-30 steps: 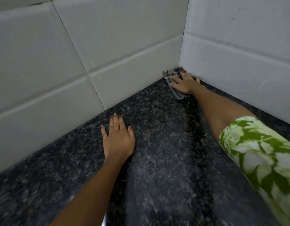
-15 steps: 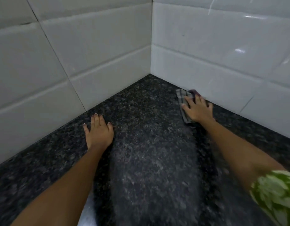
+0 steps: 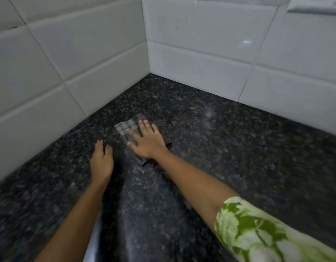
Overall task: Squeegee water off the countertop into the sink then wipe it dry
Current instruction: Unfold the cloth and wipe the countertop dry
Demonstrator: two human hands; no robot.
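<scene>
White tiled walls (image 3: 201, 59) are meeting in a corner at twelve o'clock, and a dark speckled granite countertop (image 3: 239, 157) is spreading out below them toward me. Only the head view is showing any of this, and it is slightly blurred.

I am pressing my right hand (image 3: 146, 140) flat, fingers spread, on a folded checked cloth (image 3: 126, 127), which is lying on the countertop near the middle of the view, well apart from both walls. Part of the cloth is poking out past my fingertips toward eleven o'clock, and a darker edge of it is showing by my wrist at five o'clock of the hand. I am not closing my fingers around the cloth; my palm is simply bearing down on it.

I am resting my left hand (image 3: 102, 163) open, palm down, on the bare stone just beside the cloth, at about eight o'clock from my right hand, not touching it.

My right forearm is running in from four o'clock, wearing a green and white leaf-print sleeve (image 3: 261, 233). At six o'clock, between my arms, a pale shiny edge (image 3: 93, 241) is showing; I cannot tell what it is.
</scene>
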